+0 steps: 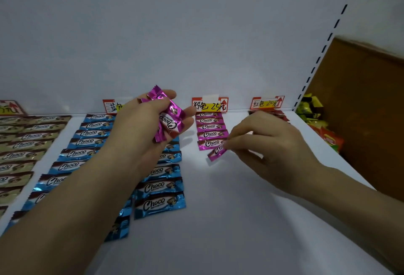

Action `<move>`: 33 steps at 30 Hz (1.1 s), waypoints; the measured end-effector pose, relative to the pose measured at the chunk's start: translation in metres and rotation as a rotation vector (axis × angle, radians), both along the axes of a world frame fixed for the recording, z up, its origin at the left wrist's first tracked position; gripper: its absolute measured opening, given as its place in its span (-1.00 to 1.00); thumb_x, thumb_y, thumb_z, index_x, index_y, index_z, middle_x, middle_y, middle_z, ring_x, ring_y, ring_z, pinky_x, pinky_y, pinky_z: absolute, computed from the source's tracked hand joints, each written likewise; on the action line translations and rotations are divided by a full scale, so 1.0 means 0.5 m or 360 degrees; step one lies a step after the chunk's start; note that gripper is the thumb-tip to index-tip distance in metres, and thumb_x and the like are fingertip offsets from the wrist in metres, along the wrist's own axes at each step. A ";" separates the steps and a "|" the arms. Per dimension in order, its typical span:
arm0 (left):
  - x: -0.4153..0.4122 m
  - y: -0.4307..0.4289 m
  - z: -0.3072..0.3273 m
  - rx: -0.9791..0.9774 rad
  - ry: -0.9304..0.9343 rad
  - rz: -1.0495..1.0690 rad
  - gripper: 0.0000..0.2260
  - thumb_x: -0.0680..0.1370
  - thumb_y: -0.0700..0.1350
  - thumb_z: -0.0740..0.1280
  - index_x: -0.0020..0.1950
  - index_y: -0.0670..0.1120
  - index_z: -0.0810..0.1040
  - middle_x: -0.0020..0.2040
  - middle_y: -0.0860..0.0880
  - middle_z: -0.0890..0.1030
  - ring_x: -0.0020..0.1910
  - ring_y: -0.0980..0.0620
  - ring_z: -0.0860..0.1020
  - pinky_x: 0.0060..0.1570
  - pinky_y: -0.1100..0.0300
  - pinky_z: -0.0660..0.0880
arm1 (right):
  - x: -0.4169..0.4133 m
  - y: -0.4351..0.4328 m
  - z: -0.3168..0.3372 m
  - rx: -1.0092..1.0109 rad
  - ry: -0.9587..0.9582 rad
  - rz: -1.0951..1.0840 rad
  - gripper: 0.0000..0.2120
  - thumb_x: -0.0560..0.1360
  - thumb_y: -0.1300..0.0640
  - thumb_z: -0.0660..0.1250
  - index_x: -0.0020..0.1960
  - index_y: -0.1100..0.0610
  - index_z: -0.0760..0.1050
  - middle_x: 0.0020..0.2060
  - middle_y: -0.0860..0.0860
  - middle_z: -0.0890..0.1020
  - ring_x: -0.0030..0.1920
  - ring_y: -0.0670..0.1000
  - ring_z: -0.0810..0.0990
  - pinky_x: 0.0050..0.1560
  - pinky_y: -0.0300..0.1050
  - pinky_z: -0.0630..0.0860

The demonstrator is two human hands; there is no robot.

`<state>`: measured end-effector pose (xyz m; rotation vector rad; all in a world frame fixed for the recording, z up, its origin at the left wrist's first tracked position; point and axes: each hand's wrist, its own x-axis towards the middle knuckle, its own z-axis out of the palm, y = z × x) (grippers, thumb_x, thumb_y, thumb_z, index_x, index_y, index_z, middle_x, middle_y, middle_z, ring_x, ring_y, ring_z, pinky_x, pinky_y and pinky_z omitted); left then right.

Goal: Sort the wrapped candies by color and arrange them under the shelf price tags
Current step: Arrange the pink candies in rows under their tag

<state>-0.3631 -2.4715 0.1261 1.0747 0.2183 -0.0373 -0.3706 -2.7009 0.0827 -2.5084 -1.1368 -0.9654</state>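
In the head view, a small bunch of pink candies, in shiny magenta foil with a brown-and-white "Choco" band, is gripped in the curled fingers of the left hand, raised above the blue candies. 1 more pink candy is pinched between thumb and fingertips of the right hand. It is held tilted, just beside the lowest of the 5 in the pink column, which is laid on the white shelf under the pink price tag.
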 end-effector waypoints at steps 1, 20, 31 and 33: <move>-0.001 0.000 0.001 0.0003 -0.0011 -0.0002 -0.84 0.68 -0.24 0.21 0.15 -0.19 0.57 0.06 -0.25 0.65 -0.15 -0.12 0.73 -0.30 0.14 0.64 | -0.003 0.003 -0.003 -0.0045 0.0080 -0.0016 -0.87 0.55 0.15 0.40 -0.01 0.14 0.71 -0.05 0.05 0.68 -0.07 0.09 0.61 -0.12 0.02 0.55; 0.002 0.017 0.004 0.0224 -0.0197 -0.0030 -0.94 0.58 -0.14 0.39 0.04 -0.08 0.60 -0.21 -0.04 0.64 -0.42 0.12 0.56 -0.58 0.33 0.36 | -0.035 0.034 -0.063 0.0006 0.0748 -0.0417 -0.65 0.55 0.24 0.31 0.28 -0.02 0.59 0.16 -0.12 0.59 0.19 -0.11 0.49 0.14 -0.32 0.36; 0.000 0.018 -0.015 0.1129 -0.0480 -0.0303 -0.95 0.52 -0.13 0.46 -0.03 -0.03 0.69 -0.35 0.02 0.66 -0.43 0.15 0.57 -0.51 0.27 0.50 | -0.047 0.050 0.002 0.1083 0.1067 -0.0138 -0.86 0.59 0.03 0.34 0.14 -0.06 0.54 -0.09 -0.15 0.67 -0.03 -0.10 0.65 -0.14 -0.27 0.57; -0.007 0.008 -0.019 0.1267 -0.0516 -0.0488 -0.94 0.55 -0.16 0.44 -0.04 -0.01 0.69 -0.35 -0.01 0.67 -0.42 0.09 0.60 -0.47 0.19 0.53 | -0.044 0.057 0.032 0.1409 0.1344 0.0085 -0.70 0.48 0.01 0.34 0.20 0.03 0.52 -0.18 0.01 0.69 -0.17 -0.02 0.68 -0.24 -0.19 0.58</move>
